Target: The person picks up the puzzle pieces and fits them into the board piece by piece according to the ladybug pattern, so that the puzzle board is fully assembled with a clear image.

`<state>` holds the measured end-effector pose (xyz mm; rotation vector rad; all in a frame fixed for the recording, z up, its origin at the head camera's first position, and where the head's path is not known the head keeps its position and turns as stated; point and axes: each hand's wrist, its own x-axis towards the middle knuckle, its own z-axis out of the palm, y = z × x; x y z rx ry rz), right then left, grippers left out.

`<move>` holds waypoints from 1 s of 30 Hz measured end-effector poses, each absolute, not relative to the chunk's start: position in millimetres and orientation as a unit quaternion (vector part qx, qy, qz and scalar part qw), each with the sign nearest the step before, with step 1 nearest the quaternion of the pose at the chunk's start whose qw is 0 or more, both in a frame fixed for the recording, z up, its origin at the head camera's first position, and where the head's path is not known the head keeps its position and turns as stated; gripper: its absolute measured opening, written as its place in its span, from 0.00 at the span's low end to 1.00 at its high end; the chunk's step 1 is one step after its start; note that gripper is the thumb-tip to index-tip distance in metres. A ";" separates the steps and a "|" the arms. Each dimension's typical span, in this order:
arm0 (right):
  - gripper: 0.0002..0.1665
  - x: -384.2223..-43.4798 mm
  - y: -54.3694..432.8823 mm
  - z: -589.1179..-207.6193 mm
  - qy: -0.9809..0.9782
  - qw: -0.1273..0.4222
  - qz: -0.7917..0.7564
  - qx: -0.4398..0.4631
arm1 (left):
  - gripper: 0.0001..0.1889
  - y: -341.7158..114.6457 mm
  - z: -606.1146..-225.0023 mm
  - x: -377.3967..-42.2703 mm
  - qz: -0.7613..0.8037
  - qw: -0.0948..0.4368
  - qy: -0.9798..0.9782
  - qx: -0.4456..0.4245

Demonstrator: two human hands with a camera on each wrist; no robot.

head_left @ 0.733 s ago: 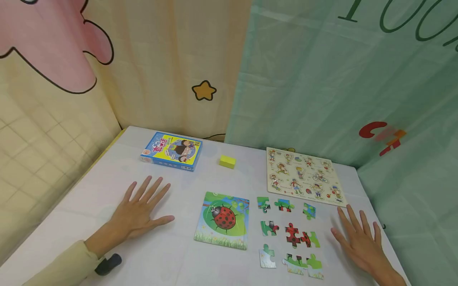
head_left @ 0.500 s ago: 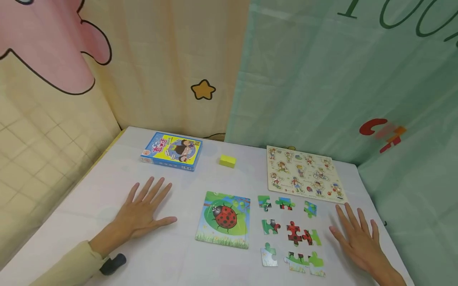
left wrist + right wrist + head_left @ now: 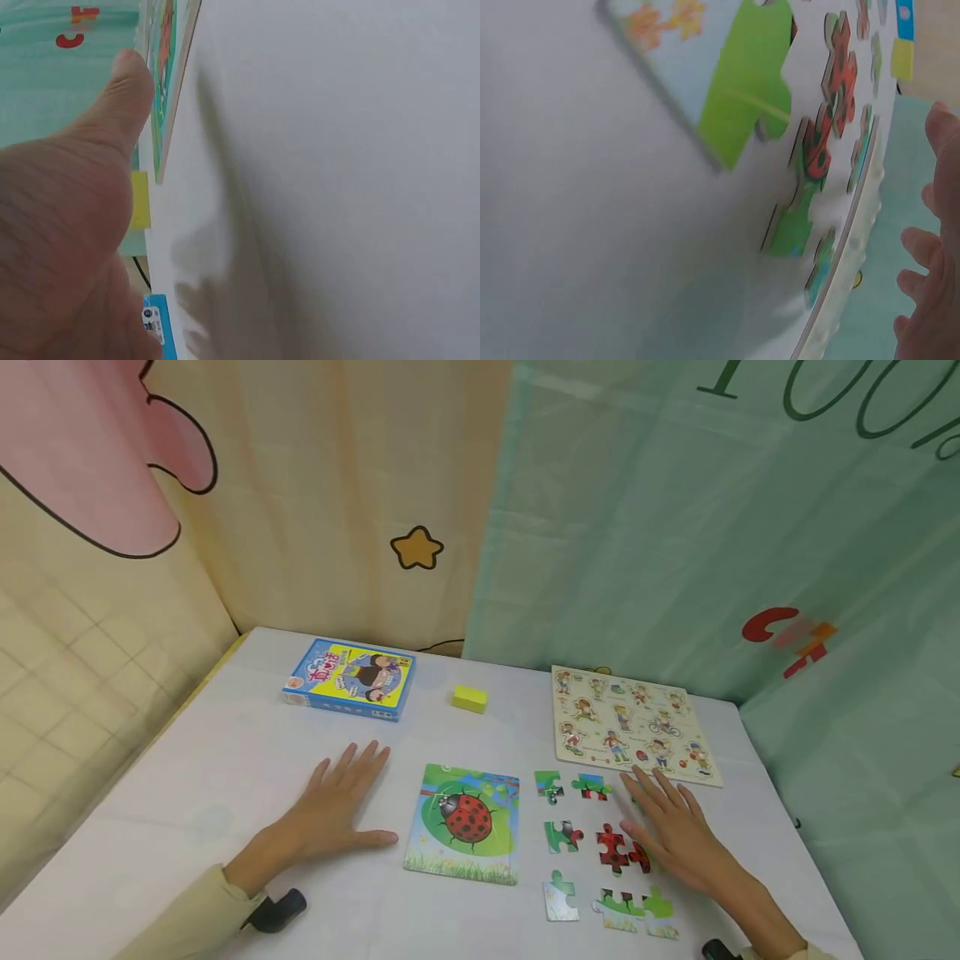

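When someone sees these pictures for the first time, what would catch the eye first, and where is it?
The eye would probably fall on the ladybug board, flat on the white table between the left hand and the right hand. Next come the loose puzzle pieces, several showing red, right of that board, partly hidden by the right hand in the head view. The blue-and-yellow box lies at the back left.

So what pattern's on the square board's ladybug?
Red ladybug, black spots; clearest in the head view.
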<state>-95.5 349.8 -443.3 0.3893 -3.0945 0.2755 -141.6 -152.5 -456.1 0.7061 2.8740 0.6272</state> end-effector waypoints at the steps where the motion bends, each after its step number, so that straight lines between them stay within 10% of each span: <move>1: 0.43 -98.5 344.5 -442.4 -0.987 0.005 0.089 0.137 | 0.62 -148.5 -457.0 -142.8 0.215 0.068 0.944 0.239; 30: 0.40 -170.5 277.7 -442.1 -0.929 -0.093 0.214 0.287 | 0.66 -116.5 -464.4 -159.8 0.241 0.165 0.909 0.298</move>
